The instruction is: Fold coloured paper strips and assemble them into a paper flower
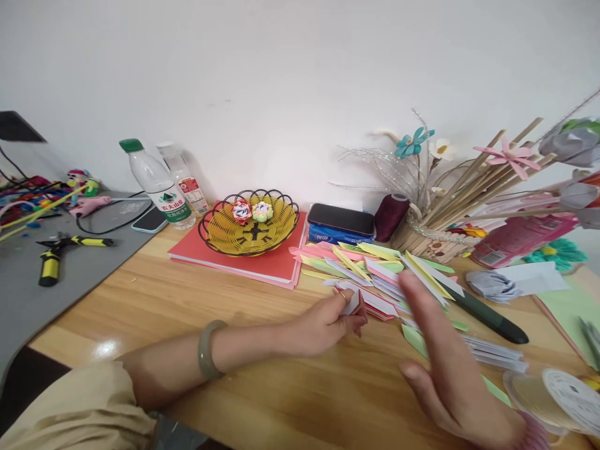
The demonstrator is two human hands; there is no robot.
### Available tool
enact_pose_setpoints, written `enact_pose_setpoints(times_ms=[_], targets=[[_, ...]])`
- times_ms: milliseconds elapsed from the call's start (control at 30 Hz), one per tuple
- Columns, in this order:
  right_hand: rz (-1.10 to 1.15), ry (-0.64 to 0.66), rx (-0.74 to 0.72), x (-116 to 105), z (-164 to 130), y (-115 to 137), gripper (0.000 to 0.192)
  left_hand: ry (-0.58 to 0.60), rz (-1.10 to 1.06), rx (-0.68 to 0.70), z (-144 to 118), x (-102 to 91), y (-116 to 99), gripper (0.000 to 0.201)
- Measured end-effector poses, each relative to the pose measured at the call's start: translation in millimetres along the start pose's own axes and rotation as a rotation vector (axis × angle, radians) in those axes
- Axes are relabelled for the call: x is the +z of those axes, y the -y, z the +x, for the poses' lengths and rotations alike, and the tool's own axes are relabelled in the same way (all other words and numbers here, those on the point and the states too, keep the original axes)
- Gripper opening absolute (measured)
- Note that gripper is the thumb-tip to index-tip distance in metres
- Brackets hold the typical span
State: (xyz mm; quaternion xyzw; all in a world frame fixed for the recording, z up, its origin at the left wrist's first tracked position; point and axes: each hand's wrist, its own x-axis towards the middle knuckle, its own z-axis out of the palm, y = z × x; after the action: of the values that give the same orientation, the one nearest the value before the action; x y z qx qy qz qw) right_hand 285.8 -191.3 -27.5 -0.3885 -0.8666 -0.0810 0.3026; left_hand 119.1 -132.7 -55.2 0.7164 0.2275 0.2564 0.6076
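Note:
My left hand rests on the wooden table and pinches a small folded paper piece, white with a red edge. A grey-green bangle sits on that wrist. My right hand hovers open above the table, fingers stretched out, holding nothing. It is just in front of a spread of folded paper strips in pink, green, yellow and white. Some strips are hidden behind the right hand.
A yellow wire basket with two small paper flowers stands on red sheets. Two water bottles, a phone on a blue box, a dark thread spool, a stick vase of paper flowers, a black pen, pliers and tape rolls surround.

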Motion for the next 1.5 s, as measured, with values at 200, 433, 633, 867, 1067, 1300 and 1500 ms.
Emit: enact_pose_setpoints(times_ms=[200,433,633,867,1067,1300,1500], targets=[[-0.014,0.156,-0.047,-1,2,1,0.059,-0.010,0.062,0.027,-1,-1.2,3,0.029],[0.018,0.164,-0.021,1,4,2,0.058,-0.006,0.117,0.094,-2,-2.6,-2,0.033],[0.117,-0.063,0.123,-3,3,6,0.057,0.038,0.184,0.112,-2,-4.7,-8,0.024],[-0.020,0.180,0.004,6,3,6,0.061,0.047,0.038,0.074,-1,-2.1,-4,0.035],[-0.092,-0.066,-0.016,6,4,7,0.064,0.023,-0.014,0.049,0,-3.5,-3,0.037],[0.061,-0.116,0.318,4,5,5,0.039,-0.058,-0.166,0.019,1,-4.8,3,0.030],[0.392,0.346,0.527,12,13,10,0.023,-0.192,-0.564,0.021,6,-1.7,1,0.032]])
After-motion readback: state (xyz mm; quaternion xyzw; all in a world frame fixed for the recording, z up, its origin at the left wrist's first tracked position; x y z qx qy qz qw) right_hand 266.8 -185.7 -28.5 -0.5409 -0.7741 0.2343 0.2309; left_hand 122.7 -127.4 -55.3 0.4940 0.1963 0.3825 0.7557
